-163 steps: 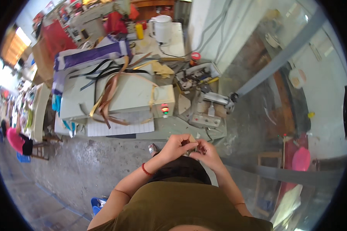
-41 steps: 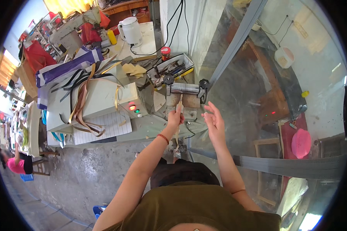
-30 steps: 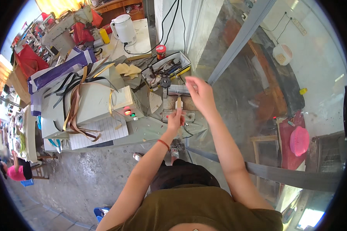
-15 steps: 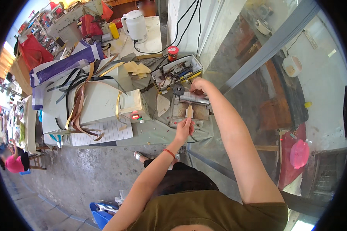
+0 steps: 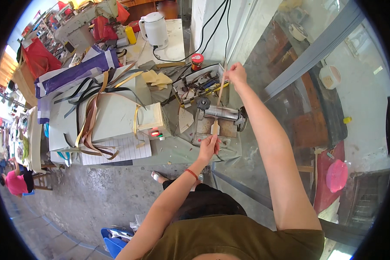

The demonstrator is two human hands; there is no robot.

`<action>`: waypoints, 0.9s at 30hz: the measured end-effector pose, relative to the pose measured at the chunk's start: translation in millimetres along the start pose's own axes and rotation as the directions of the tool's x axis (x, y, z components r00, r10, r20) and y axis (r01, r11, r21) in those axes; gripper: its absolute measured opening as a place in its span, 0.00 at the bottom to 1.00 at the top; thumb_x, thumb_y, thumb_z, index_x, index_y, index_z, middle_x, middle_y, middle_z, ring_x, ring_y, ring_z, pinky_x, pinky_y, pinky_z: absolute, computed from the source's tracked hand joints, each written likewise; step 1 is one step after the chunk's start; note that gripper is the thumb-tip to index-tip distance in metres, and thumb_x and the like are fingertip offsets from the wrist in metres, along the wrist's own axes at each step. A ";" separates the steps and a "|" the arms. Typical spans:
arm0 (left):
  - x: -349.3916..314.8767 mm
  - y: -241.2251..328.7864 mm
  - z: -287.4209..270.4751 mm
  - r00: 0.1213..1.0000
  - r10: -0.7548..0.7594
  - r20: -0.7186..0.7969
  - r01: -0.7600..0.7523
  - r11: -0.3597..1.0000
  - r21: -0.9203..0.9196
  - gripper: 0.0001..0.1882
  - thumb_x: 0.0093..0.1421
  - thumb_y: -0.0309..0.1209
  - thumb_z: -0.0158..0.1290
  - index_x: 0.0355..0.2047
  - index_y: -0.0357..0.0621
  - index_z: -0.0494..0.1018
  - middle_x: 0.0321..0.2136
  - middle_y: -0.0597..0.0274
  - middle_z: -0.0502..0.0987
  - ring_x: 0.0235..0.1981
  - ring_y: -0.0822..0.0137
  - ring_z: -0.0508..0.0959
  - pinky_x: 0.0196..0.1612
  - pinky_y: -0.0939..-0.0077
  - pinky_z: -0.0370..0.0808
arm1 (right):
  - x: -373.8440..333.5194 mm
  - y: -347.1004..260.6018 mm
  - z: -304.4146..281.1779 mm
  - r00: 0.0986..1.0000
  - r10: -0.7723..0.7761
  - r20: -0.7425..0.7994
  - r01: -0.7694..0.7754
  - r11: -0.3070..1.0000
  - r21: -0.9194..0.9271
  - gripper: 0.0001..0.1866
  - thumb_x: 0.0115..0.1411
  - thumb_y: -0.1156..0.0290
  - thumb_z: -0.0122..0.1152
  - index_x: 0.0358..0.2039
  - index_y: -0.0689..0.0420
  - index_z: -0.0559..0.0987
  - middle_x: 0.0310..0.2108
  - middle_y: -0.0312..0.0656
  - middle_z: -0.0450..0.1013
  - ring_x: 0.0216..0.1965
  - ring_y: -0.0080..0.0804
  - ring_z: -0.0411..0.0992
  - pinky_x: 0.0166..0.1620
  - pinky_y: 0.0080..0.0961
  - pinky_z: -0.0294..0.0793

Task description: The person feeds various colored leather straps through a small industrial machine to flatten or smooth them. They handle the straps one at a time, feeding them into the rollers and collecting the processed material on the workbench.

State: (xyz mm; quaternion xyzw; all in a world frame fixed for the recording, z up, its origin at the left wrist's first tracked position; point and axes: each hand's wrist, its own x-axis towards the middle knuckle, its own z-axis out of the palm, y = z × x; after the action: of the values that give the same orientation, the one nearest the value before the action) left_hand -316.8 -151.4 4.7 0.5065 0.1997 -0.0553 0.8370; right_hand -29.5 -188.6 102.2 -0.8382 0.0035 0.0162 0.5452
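A small roller machine point(image 5: 225, 113) with a shiny metal cylinder and a black knob point(image 5: 203, 103) stands at the right end of the bench. A narrow tan strip point(image 5: 221, 91) rises from behind the cylinder, its upper part pinched in the fingers of my right hand point(image 5: 237, 74). In front of the cylinder, over the machine's flat plate, lies a wider pale-tan piece point(image 5: 215, 125). My left hand point(image 5: 209, 146) grips its near end, fingers closed. Whether strip and piece are one continuous length is hidden by the cylinder.
Behind the machine sits an open box point(image 5: 195, 84) of tools, with a red-lidded jar point(image 5: 196, 61) beside it. Leather straps point(image 5: 89, 117) drape over a pale machine housing point(image 5: 117, 108) on the left. A white kettle point(image 5: 154, 30) stands farther back; a glass partition runs along the right.
My right hand has moved up and away from the cylinder, drawing the narrow strip out behind it. My left hand stays at the near side with the tan piece.
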 end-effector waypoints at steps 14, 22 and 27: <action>3.2 -4.8 -0.9 1.000 -0.010 -0.005 0.010 1.000 0.000 0.18 0.66 0.41 0.42 0.27 0.42 0.69 0.13 0.68 0.68 0.11 0.78 0.65 0.15 0.83 0.63 | 45.1 -90.6 -53.4 0.896 -0.347 -0.277 0.346 0.937 -0.055 0.14 0.39 0.75 0.67 0.24 0.57 0.68 0.20 0.39 0.71 0.24 0.33 0.72 0.30 0.30 0.70; 6.5 -12.2 -1.9 0.998 0.057 -0.025 -0.056 0.998 0.041 0.18 0.66 0.42 0.43 0.26 0.41 0.69 0.13 0.67 0.68 0.11 0.77 0.66 0.14 0.83 0.62 | 30.8 -170.6 -91.6 0.848 -0.452 -0.277 0.489 0.869 0.076 0.14 0.42 0.77 0.66 0.26 0.58 0.68 0.22 0.39 0.73 0.25 0.29 0.73 0.31 0.25 0.73; 4.7 -8.9 3.4 0.999 0.042 -0.028 -0.041 0.998 0.050 0.18 0.66 0.42 0.43 0.26 0.41 0.69 0.13 0.67 0.68 0.11 0.77 0.66 0.14 0.82 0.62 | 45.0 -201.7 -123.4 0.734 -0.599 -0.322 0.617 0.785 -0.053 0.15 0.42 0.76 0.66 0.28 0.58 0.68 0.24 0.41 0.75 0.25 0.29 0.75 0.31 0.23 0.72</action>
State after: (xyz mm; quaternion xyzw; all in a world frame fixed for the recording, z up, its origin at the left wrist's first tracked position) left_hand -314.2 -158.1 -3.1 0.5318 0.1998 -0.0354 0.8222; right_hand 23.1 -219.0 335.2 -0.7682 -0.1813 -0.2996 0.5359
